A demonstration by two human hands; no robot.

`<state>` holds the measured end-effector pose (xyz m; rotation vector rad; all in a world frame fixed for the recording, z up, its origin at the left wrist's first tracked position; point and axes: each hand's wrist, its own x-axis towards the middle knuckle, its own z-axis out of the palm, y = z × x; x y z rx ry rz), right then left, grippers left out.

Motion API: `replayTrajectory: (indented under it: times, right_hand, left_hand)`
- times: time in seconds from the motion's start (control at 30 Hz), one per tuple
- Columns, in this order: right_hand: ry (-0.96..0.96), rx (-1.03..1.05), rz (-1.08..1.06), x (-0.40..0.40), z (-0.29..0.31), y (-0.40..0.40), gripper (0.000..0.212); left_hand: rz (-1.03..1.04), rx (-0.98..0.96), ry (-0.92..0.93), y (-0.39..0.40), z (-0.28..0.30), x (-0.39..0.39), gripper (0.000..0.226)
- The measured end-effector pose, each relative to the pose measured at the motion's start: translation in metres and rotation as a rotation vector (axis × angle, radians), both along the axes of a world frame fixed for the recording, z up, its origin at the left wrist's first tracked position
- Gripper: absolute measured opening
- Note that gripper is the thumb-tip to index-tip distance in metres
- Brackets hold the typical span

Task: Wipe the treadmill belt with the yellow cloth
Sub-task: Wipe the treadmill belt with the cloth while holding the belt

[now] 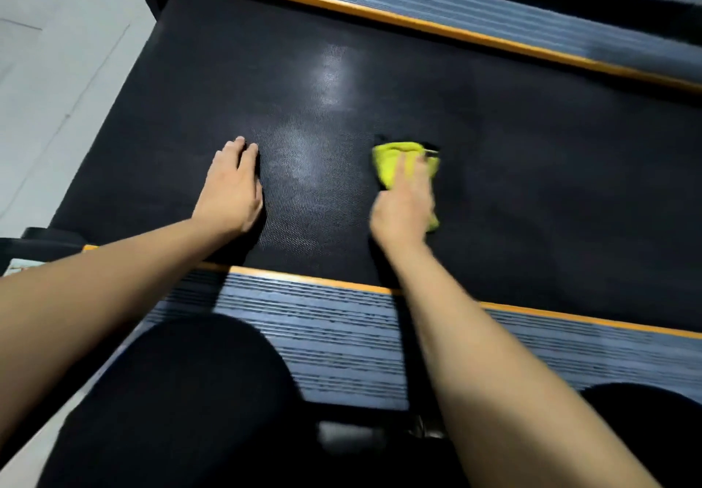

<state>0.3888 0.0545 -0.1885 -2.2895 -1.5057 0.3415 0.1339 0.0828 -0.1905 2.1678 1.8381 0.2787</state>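
Note:
The black textured treadmill belt (494, 153) fills the middle of the view, with a pale sheen of reflected light near its centre. My right hand (404, 206) presses a bunched yellow cloth (391, 162) onto the belt; the cloth sticks out beyond my fingers and at the right of my palm, and the hand is motion-blurred. My left hand (231, 187) rests flat on the belt to the left, fingers together, holding nothing.
Grey ribbed side rails with orange edging run along the near side (323, 328) and far side (456, 8) of the belt. Pale floor tiles (49, 69) lie to the left. My knees in black (182, 404) are at the bottom.

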Motion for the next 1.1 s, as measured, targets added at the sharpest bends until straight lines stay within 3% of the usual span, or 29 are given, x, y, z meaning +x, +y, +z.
replayTrajectory:
  times: [0.07,0.13,0.23,0.3,0.47,0.6,0.8,0.9,0.97,1.1]
  right_hand:
    - [0.072,-0.034,0.173,-0.068,0.007,-0.006,0.076]
    - [0.066,-0.052,0.420,-0.119,0.016,-0.019,0.076]
    - [0.038,-0.099,0.620,-0.115,0.018,-0.016,0.073]
    - [0.031,-0.125,0.527,-0.076,0.020,-0.025,0.075]
    - [-0.052,-0.166,0.043,0.046,0.020,-0.066,0.079]
    - [-0.058,-0.206,-0.034,0.030,0.017,-0.068,0.079]
    - [0.049,-0.260,0.627,-0.108,0.021,-0.057,0.084]
    - [0.061,-0.232,0.761,-0.099,0.028,-0.052,0.084]
    - [-0.018,-0.208,0.680,-0.061,0.027,-0.061,0.085]
    - [-0.111,-0.202,0.059,0.043,0.028,-0.082,0.077]
  left_hand:
    - [-0.033,0.023,0.094,-0.015,-0.002,-0.011,0.056]
    - [0.064,0.039,0.158,-0.037,-0.002,-0.019,0.055]
    - [0.131,0.006,0.189,-0.048,-0.003,-0.025,0.056]
    - [0.100,-0.050,0.199,-0.046,0.001,-0.024,0.057]
    - [0.087,-0.101,0.215,-0.047,0.007,-0.023,0.058]
    - [0.081,-0.128,0.207,-0.046,0.009,-0.023,0.058]
    - [0.111,-0.130,0.195,-0.048,0.010,-0.022,0.061]
    - [0.108,-0.118,0.190,-0.047,0.010,-0.026,0.061]
    - [0.104,-0.105,0.182,-0.047,0.010,-0.026,0.058]
    - [0.086,-0.089,0.190,-0.050,0.014,-0.024,0.057]
